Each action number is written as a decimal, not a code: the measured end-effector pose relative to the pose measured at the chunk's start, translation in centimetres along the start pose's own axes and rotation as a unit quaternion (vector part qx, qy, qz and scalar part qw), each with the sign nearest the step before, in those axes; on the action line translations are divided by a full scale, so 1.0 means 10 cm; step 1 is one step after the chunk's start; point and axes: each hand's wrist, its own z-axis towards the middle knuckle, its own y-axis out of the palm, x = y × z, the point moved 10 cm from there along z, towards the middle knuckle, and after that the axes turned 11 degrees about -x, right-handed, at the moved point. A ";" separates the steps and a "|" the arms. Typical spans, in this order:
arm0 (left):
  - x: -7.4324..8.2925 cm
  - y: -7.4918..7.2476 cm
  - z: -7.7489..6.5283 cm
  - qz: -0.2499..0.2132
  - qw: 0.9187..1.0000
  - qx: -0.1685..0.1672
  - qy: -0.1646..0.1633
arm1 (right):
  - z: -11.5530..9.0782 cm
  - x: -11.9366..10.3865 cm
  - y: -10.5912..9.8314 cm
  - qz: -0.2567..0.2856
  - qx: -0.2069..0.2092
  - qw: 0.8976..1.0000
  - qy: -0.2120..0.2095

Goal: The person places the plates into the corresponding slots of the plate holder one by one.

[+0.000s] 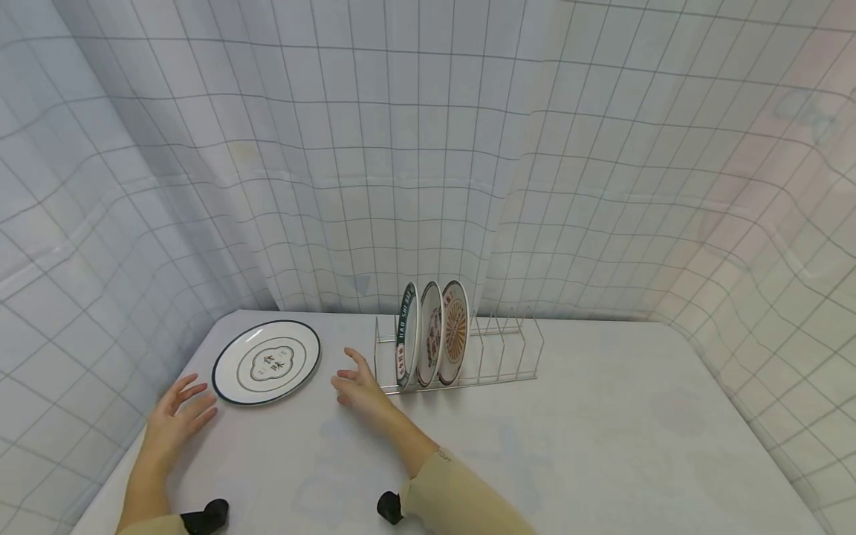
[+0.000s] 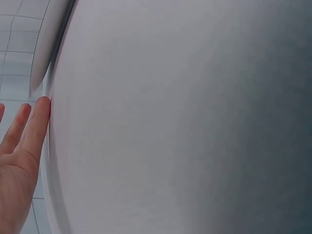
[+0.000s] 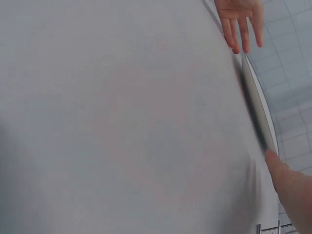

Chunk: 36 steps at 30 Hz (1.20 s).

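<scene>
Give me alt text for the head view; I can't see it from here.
A white, dark-rimmed plate lies flat on a white table between a person's left hand, close by its near-left edge, and right hand, apart from it on the right. Further right, a wire rack holds three plates standing on edge.

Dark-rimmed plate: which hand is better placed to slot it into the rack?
Probably the right hand: it sits between the dark-rimmed plate and the wire dish rack. The left hand is closer to the plate but on its far side from the rack.
</scene>
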 end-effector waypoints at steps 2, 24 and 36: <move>-0.01 0.00 0.03 0.000 1.000 -0.008 -0.004 | 0.03 0.07 0.04 0.039 -0.004 0.999 0.013; -0.28 -0.03 0.24 0.171 0.975 0.044 -0.137 | 0.17 0.25 0.37 0.162 -0.064 0.984 0.042; -0.31 0.18 0.21 0.181 0.967 -0.049 -0.174 | 0.17 0.32 0.33 0.167 -0.056 0.983 0.045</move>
